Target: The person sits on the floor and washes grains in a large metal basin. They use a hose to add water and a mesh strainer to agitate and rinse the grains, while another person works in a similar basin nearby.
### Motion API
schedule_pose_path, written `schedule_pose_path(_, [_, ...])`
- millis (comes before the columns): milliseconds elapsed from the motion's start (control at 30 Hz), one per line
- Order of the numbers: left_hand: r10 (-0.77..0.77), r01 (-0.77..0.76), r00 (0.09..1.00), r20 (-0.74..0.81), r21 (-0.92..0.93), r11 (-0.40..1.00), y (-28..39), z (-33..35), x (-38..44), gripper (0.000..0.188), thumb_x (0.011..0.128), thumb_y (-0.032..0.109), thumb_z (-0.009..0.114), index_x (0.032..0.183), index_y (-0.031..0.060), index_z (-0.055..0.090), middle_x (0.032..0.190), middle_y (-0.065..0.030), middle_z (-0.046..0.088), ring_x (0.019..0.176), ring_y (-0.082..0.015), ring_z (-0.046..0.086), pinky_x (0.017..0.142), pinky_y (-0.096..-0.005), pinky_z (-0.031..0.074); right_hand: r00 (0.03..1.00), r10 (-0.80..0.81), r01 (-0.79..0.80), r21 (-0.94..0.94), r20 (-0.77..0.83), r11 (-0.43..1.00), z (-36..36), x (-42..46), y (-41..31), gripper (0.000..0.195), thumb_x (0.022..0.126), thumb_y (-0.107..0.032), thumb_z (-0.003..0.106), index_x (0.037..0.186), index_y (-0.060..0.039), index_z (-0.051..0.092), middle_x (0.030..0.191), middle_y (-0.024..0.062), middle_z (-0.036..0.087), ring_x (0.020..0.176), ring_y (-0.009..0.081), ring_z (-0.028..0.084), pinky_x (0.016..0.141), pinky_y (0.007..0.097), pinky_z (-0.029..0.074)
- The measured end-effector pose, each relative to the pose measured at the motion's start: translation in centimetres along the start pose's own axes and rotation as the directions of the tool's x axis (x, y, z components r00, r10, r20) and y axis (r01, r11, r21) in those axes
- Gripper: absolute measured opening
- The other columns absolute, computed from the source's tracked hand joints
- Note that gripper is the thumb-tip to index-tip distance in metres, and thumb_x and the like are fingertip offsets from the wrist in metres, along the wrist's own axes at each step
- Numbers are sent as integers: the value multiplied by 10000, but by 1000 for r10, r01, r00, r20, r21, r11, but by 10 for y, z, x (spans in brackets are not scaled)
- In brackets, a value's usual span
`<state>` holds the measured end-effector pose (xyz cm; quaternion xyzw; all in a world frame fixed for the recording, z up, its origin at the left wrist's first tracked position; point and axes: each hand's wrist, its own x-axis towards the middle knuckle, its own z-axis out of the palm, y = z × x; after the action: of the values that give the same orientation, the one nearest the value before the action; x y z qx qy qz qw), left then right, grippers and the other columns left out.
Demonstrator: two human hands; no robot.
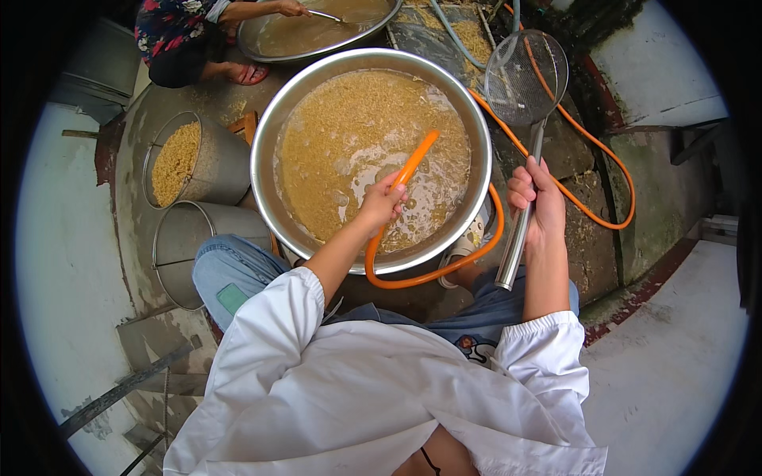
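My left hand grips an orange hose over a wide metal basin. The hose's end points across the basin, and its lower length loops over the near rim. Cloudy water with a thick layer of yellowish grain or husks fills much of the basin; bubbles and a churned patch show near the hose. To the right of the basin, my right hand is closed around the metal handle of a mesh skimmer. The skimmer's round mesh is held up beyond the basin's right rim, with no load visible in it.
At the left, a metal bucket lies tilted with yellow grain inside, beside a second bucket. Another person's hand holds a utensil over a second basin. Orange hose trails over the floor at right, near a white wall.
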<state>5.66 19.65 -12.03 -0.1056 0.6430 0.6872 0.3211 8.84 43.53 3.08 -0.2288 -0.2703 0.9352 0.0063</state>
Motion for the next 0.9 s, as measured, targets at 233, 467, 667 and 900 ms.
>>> schedule_pose_path(233, [-29, 11, 991, -131, -141, 990, 3, -5, 0, 409, 918, 149, 452, 1318, 139, 366, 794, -8, 525, 560, -52, 430, 463, -168, 383, 1000, -9, 9, -27, -11, 1000, 0, 0, 2, 83, 911, -76, 425, 975, -92, 374, 643, 24, 415, 461, 69, 380, 359, 194, 326])
schedule_pose_path(467, [-9, -120, 931, -366, -330, 936, -7, -45, 4, 377, 925, 152, 432, 1297, 137, 374, 786, -13, 521, 563, -66, 439, 458, -191, 397, 1000, 1, -1, -34, -10, 999, 2, 0, 4, 94, 911, -78, 427, 981, -94, 367, 650, 25, 416, 457, 67, 384, 353, 191, 335])
schedule_pose_path(667, [-29, -236, 862, -505, -451, 861, -20, -71, -1, 375, 925, 168, 440, 1291, 127, 370, 777, -17, 524, 566, -73, 445, 460, -192, 396, 1000, 13, -13, -41, -4, 999, 3, 1, 6, 77, 911, -78, 427, 959, -94, 368, 647, 27, 415, 456, 66, 386, 353, 190, 337])
schedule_pose_path(900, [-25, -114, 925, -378, -342, 933, -12, -59, -7, 343, 922, 167, 447, 1258, 127, 390, 790, -23, 526, 561, -78, 447, 452, -197, 393, 999, 28, -29, -77, -19, 997, 7, 4, 10, 76, 911, -76, 425, 954, -94, 364, 646, 29, 411, 456, 65, 381, 352, 187, 328])
